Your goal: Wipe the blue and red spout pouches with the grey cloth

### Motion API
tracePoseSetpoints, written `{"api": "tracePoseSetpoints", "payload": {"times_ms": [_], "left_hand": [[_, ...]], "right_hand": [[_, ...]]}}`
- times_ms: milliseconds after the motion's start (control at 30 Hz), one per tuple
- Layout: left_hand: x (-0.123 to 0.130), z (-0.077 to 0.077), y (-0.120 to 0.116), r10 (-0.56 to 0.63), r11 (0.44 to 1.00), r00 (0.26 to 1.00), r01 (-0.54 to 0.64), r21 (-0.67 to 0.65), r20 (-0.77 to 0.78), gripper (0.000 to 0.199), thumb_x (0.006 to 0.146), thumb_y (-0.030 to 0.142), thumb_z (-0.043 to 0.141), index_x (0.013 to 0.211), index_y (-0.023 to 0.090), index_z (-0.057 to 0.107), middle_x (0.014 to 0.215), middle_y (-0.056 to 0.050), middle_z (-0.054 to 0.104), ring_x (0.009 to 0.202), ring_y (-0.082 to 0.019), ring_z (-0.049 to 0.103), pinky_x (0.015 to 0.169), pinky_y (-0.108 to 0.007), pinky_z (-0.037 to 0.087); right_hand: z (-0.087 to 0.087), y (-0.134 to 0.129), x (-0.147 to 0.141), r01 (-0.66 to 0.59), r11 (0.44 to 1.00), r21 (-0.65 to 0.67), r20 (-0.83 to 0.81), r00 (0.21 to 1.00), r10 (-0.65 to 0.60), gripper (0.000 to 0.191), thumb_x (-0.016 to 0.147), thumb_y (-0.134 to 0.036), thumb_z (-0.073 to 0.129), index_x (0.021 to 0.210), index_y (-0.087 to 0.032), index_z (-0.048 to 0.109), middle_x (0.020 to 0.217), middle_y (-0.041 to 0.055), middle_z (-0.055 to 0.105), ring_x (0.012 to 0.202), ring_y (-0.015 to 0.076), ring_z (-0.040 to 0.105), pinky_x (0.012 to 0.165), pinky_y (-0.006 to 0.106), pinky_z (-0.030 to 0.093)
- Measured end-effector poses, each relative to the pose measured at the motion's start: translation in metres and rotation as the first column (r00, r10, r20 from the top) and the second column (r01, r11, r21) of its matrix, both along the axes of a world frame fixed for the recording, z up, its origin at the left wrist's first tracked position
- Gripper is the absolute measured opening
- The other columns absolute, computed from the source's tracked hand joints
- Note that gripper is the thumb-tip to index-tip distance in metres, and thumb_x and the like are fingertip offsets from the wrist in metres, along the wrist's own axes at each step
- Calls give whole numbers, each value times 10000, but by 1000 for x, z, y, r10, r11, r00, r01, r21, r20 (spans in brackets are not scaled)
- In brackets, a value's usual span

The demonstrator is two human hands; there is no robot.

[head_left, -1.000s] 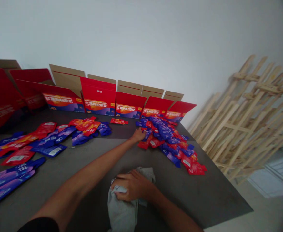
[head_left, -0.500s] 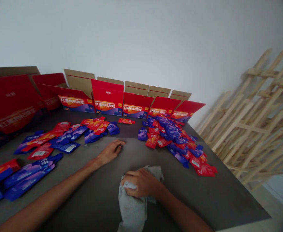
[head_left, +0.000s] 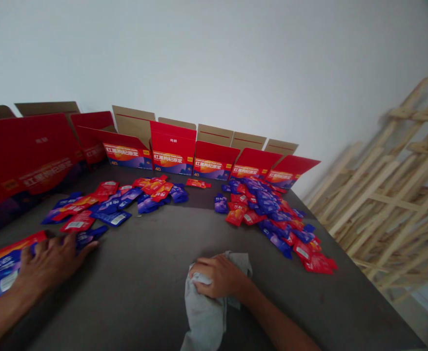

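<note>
Left hand (head_left: 49, 263) spread open on blue sachets (head_left: 1, 275); right hand (head_left: 217, 277) clenched on grey cloth (head_left: 204, 317).

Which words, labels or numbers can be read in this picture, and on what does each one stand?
"红黑枸杞原浆": on the printed carton panels.
"40": at the lower left of the same panels.
The small mark on the red flap is too small to read with certainty.
The print on the foil sachets is too small or blurred to read.
</note>
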State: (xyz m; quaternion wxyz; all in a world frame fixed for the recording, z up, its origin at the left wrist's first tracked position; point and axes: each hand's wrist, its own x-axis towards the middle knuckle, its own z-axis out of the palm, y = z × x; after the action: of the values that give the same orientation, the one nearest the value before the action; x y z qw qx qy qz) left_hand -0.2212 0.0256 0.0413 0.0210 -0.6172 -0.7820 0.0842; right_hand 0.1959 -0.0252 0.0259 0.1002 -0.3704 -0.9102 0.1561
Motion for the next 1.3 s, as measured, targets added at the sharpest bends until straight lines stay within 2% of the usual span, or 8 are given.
{"api": "tracePoseSetpoints", "payload": {"times_ms": [133, 367, 533, 700, 867, 1033, 1200, 1300], "left_hand": [[-12, -9, 1, -94, 995, 995, 94, 29, -16, 698, 923, 507, 270, 1414, 27, 399, 1347, -293, 528, 1260, -436, 474, 1044, -605, 240], [-3, -9, 0, -137, 983, 990, 140, 117, -32, 707, 907, 546, 252, 1366, 53, 466, 1246, -269, 574, 1138, -421, 518, 986, -527, 326], [1, -6, 1, -195, 961, 981, 194, 199, -11, 618, 941, 396, 116, 1307, 87, 508, 1234, -224, 574, 1107, -375, 485, 932, -454, 410], [10, 6, 5, -303, 907, 941, 238, 348, 148, 500, 929, 410, 184, 1290, 166, 429, 1183, -114, 560, 1131, -279, 506, 1028, -389, 407], [56, 23, 5, -368, 891, 836, 193, 411, 407, 525, 927, 482, 238, 1199, 138, 526, 1242, -120, 582, 1164, -280, 539, 1056, -413, 400], [125, 17, -11, -387, 922, 466, 192, 336, 796, 655, 894, 684, 291, 1094, 171, 646, 1028, -97, 690, 954, -271, 636, 884, -379, 498], [185, -15, -23, -24, 987, -133, 154, 45, 991, 613, 866, 690, 416, 1042, 164, 676, 783, -53, 675, 710, -214, 644, 702, -325, 518], [209, -30, -23, 103, 987, -356, 153, -51, 929, 581, 833, 687, 497, 959, 159, 704, 731, -48, 679, 650, -193, 639, 677, -299, 509]], "right_hand": [[1, 1, 0, -4, 1000, -7, -21, 1000, 4, 242, 858, -299, 612, 1098, -278, 636, 1051, -34, 689, 835, 158, 641, 716, 250, 386], [1, 0, -1, -2, 1000, 2, -20, 1000, 2, 253, 862, -299, 606, 1111, -269, 640, 1059, -26, 693, 834, 154, 648, 714, 248, 392], [1, 0, -1, 7, 1000, 15, -27, 1000, -7, 252, 868, -305, 606, 1116, -279, 639, 1064, -30, 693, 845, 156, 652, 717, 248, 399], [3, 0, -1, 5, 1000, 19, -25, 1000, -5, 240, 867, -315, 612, 1102, -278, 642, 1045, -34, 693, 825, 153, 649, 706, 247, 399], [2, 1, -1, 3, 1000, 28, -34, 999, -2, 221, 868, -309, 611, 1084, -275, 639, 1034, -39, 693, 822, 149, 650, 702, 243, 401], [-3, 2, -2, 113, 988, 104, -124, 987, -100, 218, 857, -266, 618, 1075, -270, 634, 1009, -28, 682, 844, 155, 648, 740, 246, 418], [-3, 5, -1, 153, 963, 220, -231, 968, -101, 204, 881, -264, 593, 1077, -221, 631, 992, 25, 653, 840, 151, 641, 732, 242, 443], [-5, 4, -1, 91, 957, 277, -222, 975, -28, 205, 890, -304, 601, 1077, -227, 633, 961, 23, 640, 801, 147, 631, 704, 246, 449]]}}
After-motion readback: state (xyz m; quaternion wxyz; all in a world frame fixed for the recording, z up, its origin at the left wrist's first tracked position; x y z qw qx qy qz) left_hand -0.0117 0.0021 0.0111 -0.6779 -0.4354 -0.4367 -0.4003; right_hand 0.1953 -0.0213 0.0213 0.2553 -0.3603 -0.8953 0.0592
